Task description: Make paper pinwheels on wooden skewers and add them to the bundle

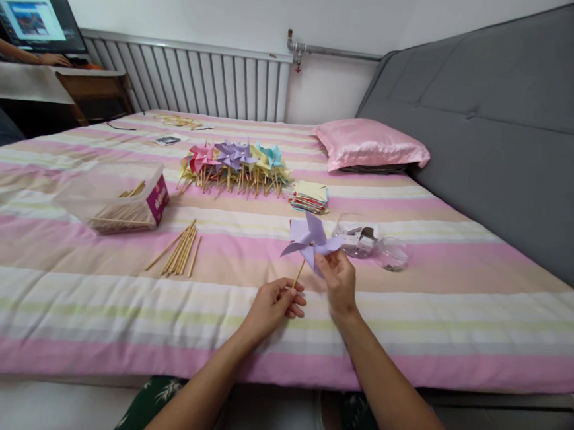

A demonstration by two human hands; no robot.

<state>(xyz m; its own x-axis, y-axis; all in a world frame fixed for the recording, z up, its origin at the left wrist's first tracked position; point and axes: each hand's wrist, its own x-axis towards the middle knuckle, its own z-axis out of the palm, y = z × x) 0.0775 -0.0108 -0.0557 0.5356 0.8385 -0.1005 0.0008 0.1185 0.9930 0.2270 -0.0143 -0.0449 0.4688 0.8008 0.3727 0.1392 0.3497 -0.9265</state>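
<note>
A purple paper pinwheel [311,238] on a thin wooden stick is held just above the bed's front part. My left hand [272,306] pinches the lower end of its stick. Closed on the pinwheel's right blade is my right hand [337,280], thumb and fingertips together. Behind the pinwheel lies a stack of coloured paper squares [310,195]. To the right stand a clear round tub [357,237] with small pieces in it and a smaller clear dish [392,255]. Several loose sticks [181,250] lie to the left of my hands.
A clear plastic box [123,205] of sticks lies at the left. Finished pinwheels [236,161] are heaped farther back. A pink pillow [372,145] rests against the grey headboard [498,119]. At the far left, another person's hand [55,59] is by a monitor [36,20].
</note>
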